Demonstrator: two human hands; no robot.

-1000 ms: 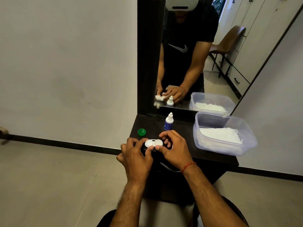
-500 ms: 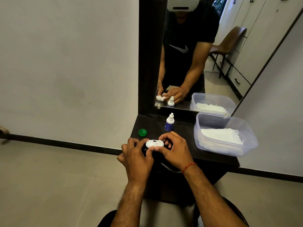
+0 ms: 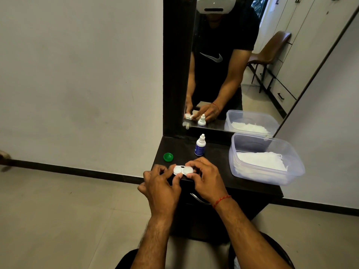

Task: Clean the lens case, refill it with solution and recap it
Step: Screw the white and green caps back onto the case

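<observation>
Left hand still pinches the lens case; right hand has curled its fingers closer round the case's right end, likely twisting. The green cap lies apart, beyond the case's left end.

1. Both forearms are reaching forward, the hands meeting close together.
2. Left hand is pinching the lens case between thumb and curled fingers.
3. Right hand is gripping its other end, fingers curling over.

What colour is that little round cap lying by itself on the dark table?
Green: the cap shows plainly in the head view.
</observation>
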